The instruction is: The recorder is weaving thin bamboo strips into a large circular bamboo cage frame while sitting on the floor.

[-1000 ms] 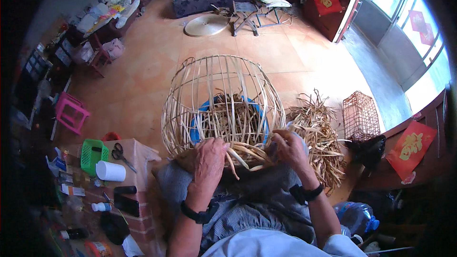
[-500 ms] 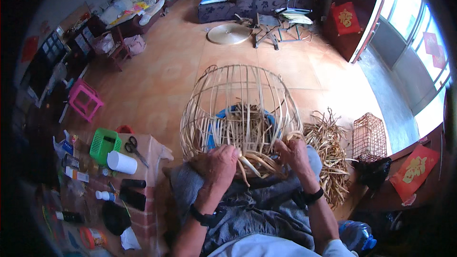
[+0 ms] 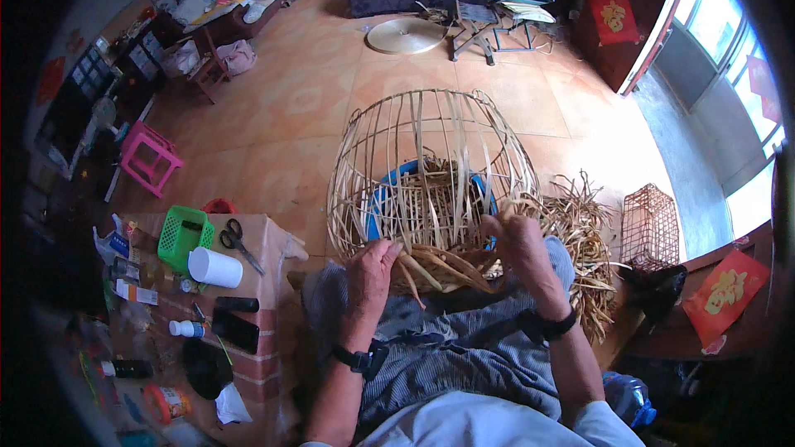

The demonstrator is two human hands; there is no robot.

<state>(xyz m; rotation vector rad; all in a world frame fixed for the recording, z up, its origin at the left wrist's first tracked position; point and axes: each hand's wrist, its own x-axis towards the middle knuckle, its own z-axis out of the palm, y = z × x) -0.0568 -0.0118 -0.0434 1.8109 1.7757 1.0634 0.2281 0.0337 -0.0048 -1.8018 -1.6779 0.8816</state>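
A large openwork basket (image 3: 531, 172) of pale strips stands in front of my lap, its uprights rising to a hoop on the far side. Thick, twisted tan strips (image 3: 451, 263) lie along its near edge, loose ends pointing toward me. My left hand (image 3: 370, 277) is closed at the left of this edge, thumb and forefinger pinched on the basket's edge. At the right of the edge my right hand (image 3: 527, 255) has its fingers curled on a pale strip (image 3: 515, 204); part of the grip is hidden. Behind the uprights shows a blue tub (image 3: 377, 209) with brown strips.
A heap of dry strips (image 3: 577, 223) lies right of the basket, beside a small wire cage (image 3: 650, 228). At left, a table (image 3: 269, 306) bears scissors (image 3: 235, 238), a green plastic basket (image 3: 184, 237) and a white roll (image 3: 215, 267). A pink stool (image 3: 151, 159) stands beyond.
My left hand has moved left along the basket's near edge, away from the loose strip ends. My right hand keeps about the same place on the basket. The whole view has shifted slightly.
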